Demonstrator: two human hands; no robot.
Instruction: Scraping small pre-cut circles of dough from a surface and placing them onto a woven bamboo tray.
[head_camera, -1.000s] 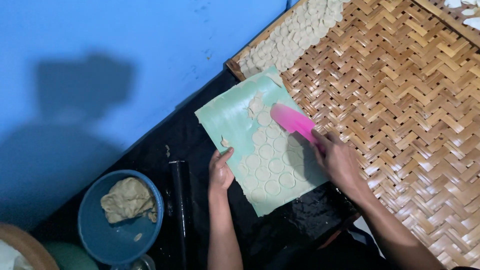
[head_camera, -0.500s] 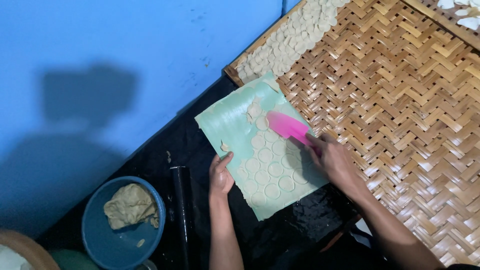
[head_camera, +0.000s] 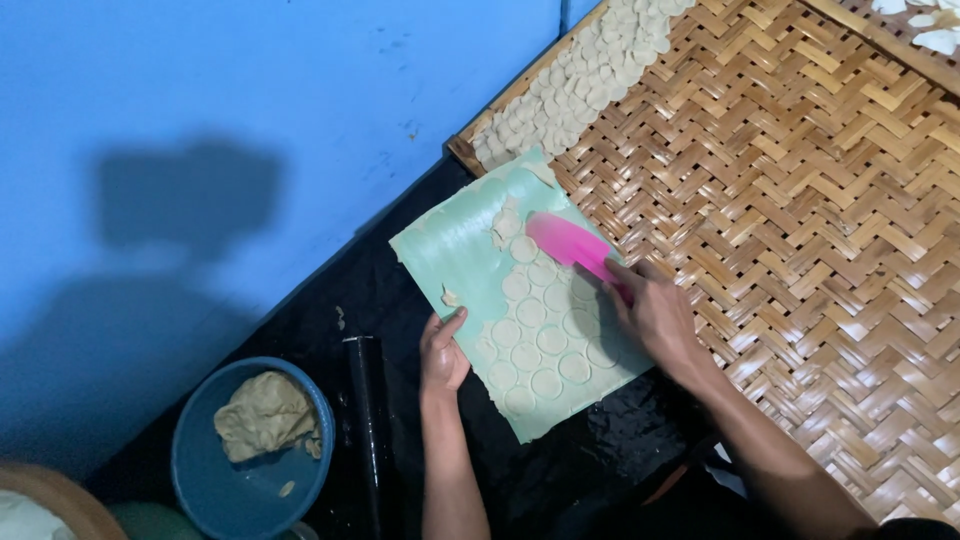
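My right hand (head_camera: 655, 318) is closed around the handle of a pink scraper (head_camera: 568, 243), whose flat blade lies on the upper part of a pale green mat (head_camera: 455, 245), among the cut dough rounds (head_camera: 545, 335). The rounds sit in rows across the mat's lower right half; the upper left half is bare, with a few ragged dough scraps near its middle. My left hand (head_camera: 441, 352) rests at the mat's near-left edge — thumb on top, fingers tucked under, pinching the edge.

The mat lies partly on a black sheet (head_camera: 400, 300) and partly over the corner of a woven bamboo tray (head_camera: 800, 200). More dough rounds (head_camera: 570, 90) are heaped in a band along the tray's far-left rim. Left of my forearm a dark rolling pin (head_camera: 364, 420) lies on the black sheet, and beside it stands a blue bowl (head_camera: 195, 470) with a lump of dough (head_camera: 265, 415) inside — well apart from the mat. A blue wall (head_camera: 200, 120) runs behind.
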